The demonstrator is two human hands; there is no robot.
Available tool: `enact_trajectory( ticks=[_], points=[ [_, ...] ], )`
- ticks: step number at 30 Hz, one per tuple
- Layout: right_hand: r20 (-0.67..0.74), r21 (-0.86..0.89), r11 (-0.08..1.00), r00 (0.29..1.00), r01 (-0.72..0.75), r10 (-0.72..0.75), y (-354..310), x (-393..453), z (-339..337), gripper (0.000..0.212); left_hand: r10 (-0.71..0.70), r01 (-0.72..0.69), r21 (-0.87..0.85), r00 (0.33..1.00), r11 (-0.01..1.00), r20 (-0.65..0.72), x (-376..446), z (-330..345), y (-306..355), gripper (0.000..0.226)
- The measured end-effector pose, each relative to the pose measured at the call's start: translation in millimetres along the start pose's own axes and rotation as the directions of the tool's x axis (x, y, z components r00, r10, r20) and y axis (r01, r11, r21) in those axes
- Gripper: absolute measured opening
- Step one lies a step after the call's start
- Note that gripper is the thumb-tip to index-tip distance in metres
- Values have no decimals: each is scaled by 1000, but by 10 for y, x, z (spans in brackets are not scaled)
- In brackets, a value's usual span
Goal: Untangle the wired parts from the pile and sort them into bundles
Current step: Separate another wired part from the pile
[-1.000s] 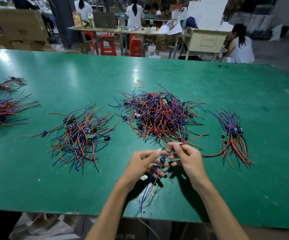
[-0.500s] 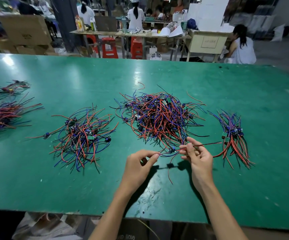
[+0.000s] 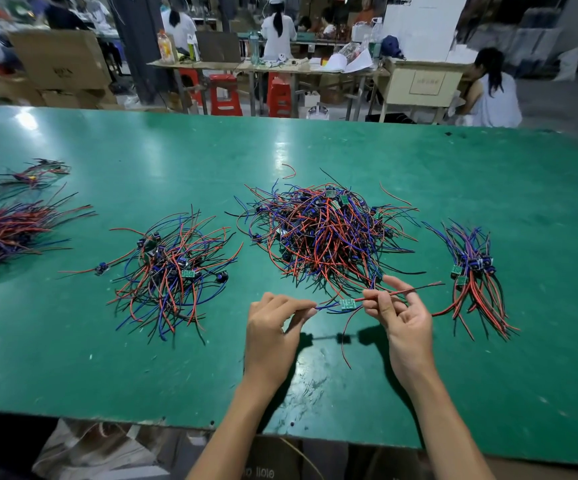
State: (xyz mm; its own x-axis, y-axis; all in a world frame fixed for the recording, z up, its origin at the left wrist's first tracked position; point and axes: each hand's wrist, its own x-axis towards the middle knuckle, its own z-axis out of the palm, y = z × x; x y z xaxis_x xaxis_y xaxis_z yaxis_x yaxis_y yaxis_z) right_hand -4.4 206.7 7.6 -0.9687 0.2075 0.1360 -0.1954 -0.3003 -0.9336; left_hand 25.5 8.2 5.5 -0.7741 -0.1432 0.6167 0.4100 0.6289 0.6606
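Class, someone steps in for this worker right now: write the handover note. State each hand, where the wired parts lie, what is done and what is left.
Left hand: pinches the blue wire end of one wired part.
Right hand: pinches that part's red wires; its small green board hangs between the hands, above the table.
Big tangled pile: just beyond the hands, still large.
Done: an aligned bundle lies right of the pile; a looser heap to its left, and more bundles at the far left.
Left: lay the held part on a bundle, then keep pulling parts from the pile.
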Motion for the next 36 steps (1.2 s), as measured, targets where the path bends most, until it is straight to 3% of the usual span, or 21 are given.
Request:
enact_trajectory(
  ticks=[4,8,12,17,20,23,26,28,30,31,32,33,35,36],
  points=[
    [-71,-6,1000,997,7,-8,-6,-30,25,19,-70,66,68,996,995,54,-10,17,-2,10],
    [14,-89,995,999,-37,38,-57,-78,50,23,-171,170,17,981,985,94,-5,26,-25,10],
    [91,-168,984,993,-63,79,-84,-107,87,16,-147,158,-50,974,986,175,-6,31,-19,8],
    [20,-1,987,987,-160,160,-108,-105,90,20,-134,147,-63,974,987,183,-8,28,-27,3],
    [-50,70,981,982,-180,184,-238,81,60,19,-239,247,-32,959,969,155,-4,39,-57,4],
    [-277,287,954,945,-89,172,-570,575,-84,14,-404,412,-115,911,904,84,5,45,-118,7],
    [-540,497,860,818,118,199,-855,1036,-319,9,-520,521,-170,853,836,55,18,32,-158,13],
    [-510,473,877,838,85,194,-861,1170,-591,10,-539,542,-196,839,818,72,15,31,-173,15],
    [-445,318,939,855,-128,267,-815,1162,-739,26,-532,540,-189,841,820,95,10,39,-180,16],
    [-447,343,927,841,-152,304,-799,1183,-730,28,-525,535,-183,845,825,102,12,45,-180,17],
    [-445,522,846,813,-106,376,-739,1205,-762,28,-519,530,-178,848,829,104,13,49,-181,18],
    [-486,580,815,800,-7,352,-696,1257,-714,26,-515,526,-174,851,833,103,15,52,-187,18],
    [-501,578,816,794,10,345,-636,1306,-595,16,-511,521,-161,854,838,102,14,57,-201,18],
    [-451,557,829,816,-59,361,-639,1298,-457,11,-511,521,-157,853,839,105,12,60,-208,17]
  ],
)
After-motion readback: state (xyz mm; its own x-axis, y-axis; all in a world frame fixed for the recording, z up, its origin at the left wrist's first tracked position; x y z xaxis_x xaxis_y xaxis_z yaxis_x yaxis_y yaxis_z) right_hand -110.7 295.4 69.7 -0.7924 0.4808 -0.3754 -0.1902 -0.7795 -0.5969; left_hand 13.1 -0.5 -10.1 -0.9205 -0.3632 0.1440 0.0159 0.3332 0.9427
